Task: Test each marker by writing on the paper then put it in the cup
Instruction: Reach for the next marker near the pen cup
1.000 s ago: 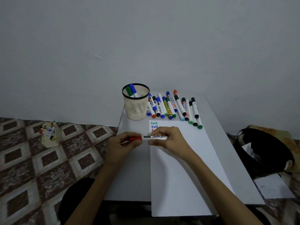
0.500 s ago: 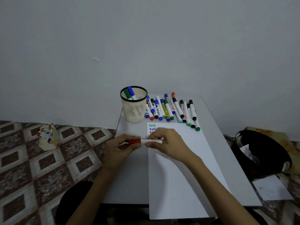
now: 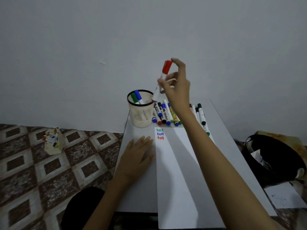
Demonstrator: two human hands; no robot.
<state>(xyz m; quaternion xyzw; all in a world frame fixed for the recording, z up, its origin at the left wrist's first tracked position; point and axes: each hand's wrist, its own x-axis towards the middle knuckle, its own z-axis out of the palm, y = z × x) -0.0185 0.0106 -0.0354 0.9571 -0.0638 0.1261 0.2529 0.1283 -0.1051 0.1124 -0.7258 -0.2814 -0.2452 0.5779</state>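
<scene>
My right hand (image 3: 177,87) pinches a capped red marker (image 3: 163,75) and holds it nearly upright, its lower end just above the right rim of the cream mesh cup (image 3: 141,112). A green and a blue marker (image 3: 137,97) stand inside the cup. My left hand (image 3: 137,155) lies flat on the table, fingers straight, beside the left edge of the white paper (image 3: 176,171). The paper carries "test" in green, blue and red at its top left. Several loose markers (image 3: 166,113) lie in a row behind the paper, partly hidden by my right forearm.
The small grey table (image 3: 232,146) stands against a white wall. On the patterned floor at left sits a small box of markers (image 3: 53,143). A black bin (image 3: 272,158) and a loose paper sheet (image 3: 285,196) lie on the floor at right.
Both hands were capping the red marker over the paper's top. Now my right hand has lifted it up over the cup and my left hand has let go and dropped flat onto the table.
</scene>
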